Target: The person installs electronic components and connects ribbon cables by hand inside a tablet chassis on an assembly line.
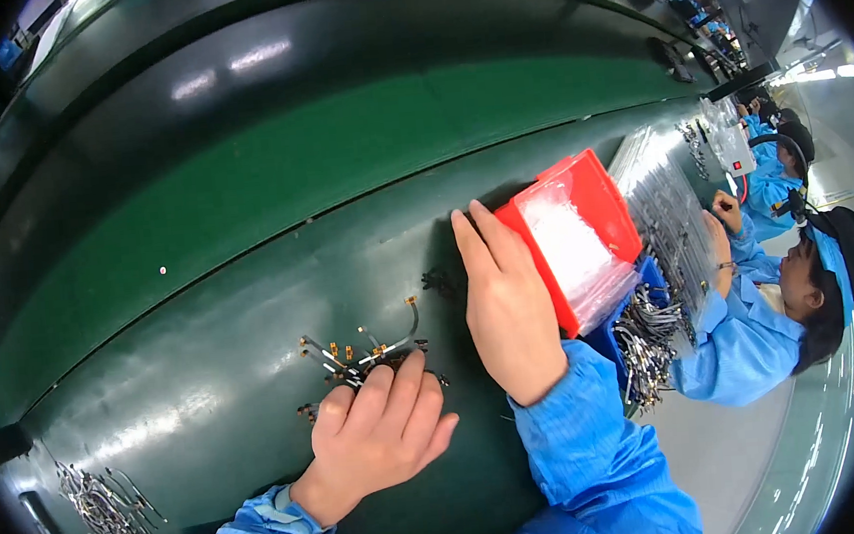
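Note:
My left hand (379, 426) rests palm down over a small pile of short cables (355, 371) with gold-coloured ends. Its fingers are slightly bent and touch the pile, while the thumb stands apart to the right; the cables under the palm are hidden. Alongside the left wall of a red plastic bin (552, 290) lies my right hand (513, 310), fingers stretched out and pointing away from me. Its thumb is out of sight. Clear plastic bags (570, 241) sit inside the bin. A few small black parts (438, 282) lie between the two hands.
Right of the red bin, a blue bin (652, 277) overflows with cables (645, 335). Clear plastic trays (674, 212) stand beyond it. Another cable pile (110, 508) lies at the near left of the green table (183, 346). A co-worker in blue (754, 337) sits at the right.

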Action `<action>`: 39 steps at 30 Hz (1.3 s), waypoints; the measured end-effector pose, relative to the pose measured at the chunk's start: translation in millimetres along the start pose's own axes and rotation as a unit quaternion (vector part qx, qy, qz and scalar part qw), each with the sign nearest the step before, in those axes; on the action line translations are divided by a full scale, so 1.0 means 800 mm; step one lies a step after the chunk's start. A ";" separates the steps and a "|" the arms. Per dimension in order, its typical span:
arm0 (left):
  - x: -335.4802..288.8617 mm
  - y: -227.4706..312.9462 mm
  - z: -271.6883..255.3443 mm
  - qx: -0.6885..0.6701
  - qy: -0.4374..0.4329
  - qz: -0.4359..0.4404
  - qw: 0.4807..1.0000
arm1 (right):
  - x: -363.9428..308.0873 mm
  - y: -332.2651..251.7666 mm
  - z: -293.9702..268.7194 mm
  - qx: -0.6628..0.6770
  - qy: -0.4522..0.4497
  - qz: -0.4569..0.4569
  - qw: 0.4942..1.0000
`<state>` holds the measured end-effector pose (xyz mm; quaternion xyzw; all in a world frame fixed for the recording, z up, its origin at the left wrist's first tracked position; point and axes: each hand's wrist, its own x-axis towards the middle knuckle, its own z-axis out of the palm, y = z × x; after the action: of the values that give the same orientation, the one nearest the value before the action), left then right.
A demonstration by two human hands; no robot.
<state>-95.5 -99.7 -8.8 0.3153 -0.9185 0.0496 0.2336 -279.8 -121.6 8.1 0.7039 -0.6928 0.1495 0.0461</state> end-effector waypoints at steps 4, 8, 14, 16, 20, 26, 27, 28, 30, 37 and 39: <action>0.004 0.002 0.004 0.018 -0.001 -0.017 1.000 | 0.015 0.007 0.017 -0.028 -0.002 0.012 1.000; 0.002 0.001 0.005 0.025 0.002 -0.011 1.000 | 0.019 0.018 0.018 -0.034 0.029 -0.057 0.997; -0.008 -0.003 0.004 0.041 -0.020 -0.051 0.998 | -0.017 -0.020 -0.009 0.126 0.055 -0.113 0.984; -0.003 0.000 0.003 0.049 -0.021 -0.056 0.997 | -0.042 -0.018 -0.008 0.123 0.033 -0.108 0.986; -0.003 0.000 0.004 0.050 -0.022 -0.061 0.997 | -0.076 -0.019 -0.003 0.229 0.071 -0.024 0.970; 0.002 -0.002 0.005 0.045 -0.039 -0.063 0.996 | -0.058 0.002 -0.017 0.244 0.042 0.027 0.968; 0.003 -0.002 0.007 0.032 -0.037 -0.055 0.997 | -0.054 0.005 -0.015 0.229 0.017 -0.011 0.973; 0.003 -0.001 0.009 0.020 -0.036 -0.047 0.998 | -0.051 0.004 -0.010 0.238 0.025 -0.016 0.971; 0.005 -0.002 0.010 0.012 -0.042 -0.049 0.998 | -0.048 0.007 -0.005 0.242 0.010 -0.023 0.970; 0.003 -0.001 0.011 0.021 -0.031 -0.044 0.998 | -0.035 0.009 0.001 0.203 -0.029 -0.121 0.971; 0.002 -0.001 0.012 0.019 -0.031 -0.048 0.998 | -0.023 0.007 0.004 0.211 -0.031 -0.140 0.967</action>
<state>-100.0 -103.8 -16.3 0.3650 -0.9078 0.0460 0.2014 -285.1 -104.8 -1.3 0.7924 -0.5409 0.2619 -0.1046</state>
